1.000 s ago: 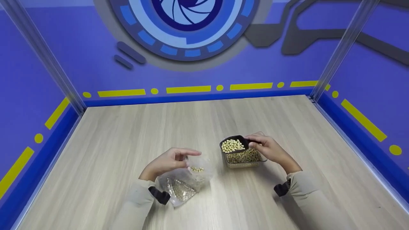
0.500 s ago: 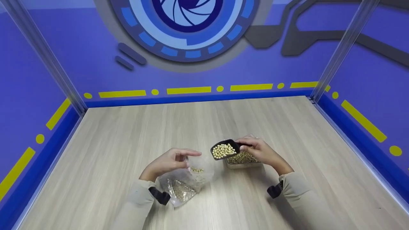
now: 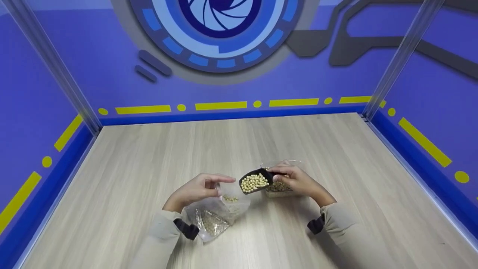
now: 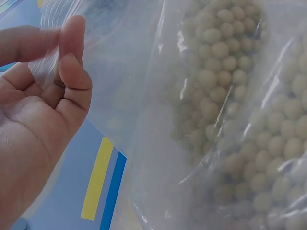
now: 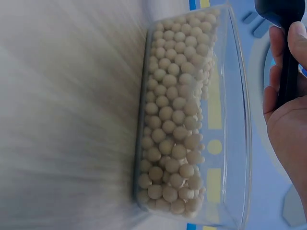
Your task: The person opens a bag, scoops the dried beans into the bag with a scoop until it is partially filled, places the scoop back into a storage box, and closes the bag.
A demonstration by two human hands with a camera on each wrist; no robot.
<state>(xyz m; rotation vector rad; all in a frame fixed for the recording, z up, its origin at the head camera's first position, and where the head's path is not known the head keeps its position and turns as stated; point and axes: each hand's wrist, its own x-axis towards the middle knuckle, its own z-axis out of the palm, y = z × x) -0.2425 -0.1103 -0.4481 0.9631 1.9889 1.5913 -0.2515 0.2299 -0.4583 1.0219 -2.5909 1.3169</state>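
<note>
My right hand (image 3: 297, 181) grips a black scoop (image 3: 269, 174) by its handle, its bowl heaped with pale yellow soybeans (image 3: 254, 183). The scoop is between the clear plastic box (image 5: 247, 124) and the bag's mouth, a little above the bag. More beans (image 5: 168, 110) fill much of the box, which the right hand partly covers in the head view. My left hand (image 3: 194, 190) pinches the rim of a clear zip bag (image 4: 129, 96) between thumb and fingers, holding its mouth up. Beans (image 4: 216, 67) lie inside the bag, whose lower part rests on the table.
The wood-grain table (image 3: 168, 149) stretches behind and around the hands. Blue panels (image 3: 224, 89) with yellow marks wall it at the back and both sides. Each wrist carries a small black camera, such as the left one (image 3: 186, 228).
My right hand has carried the loaded scoop leftward and slightly down, from over the box toward the bag's mouth. More of the box's far rim shows. My left hand and the bag stay put.
</note>
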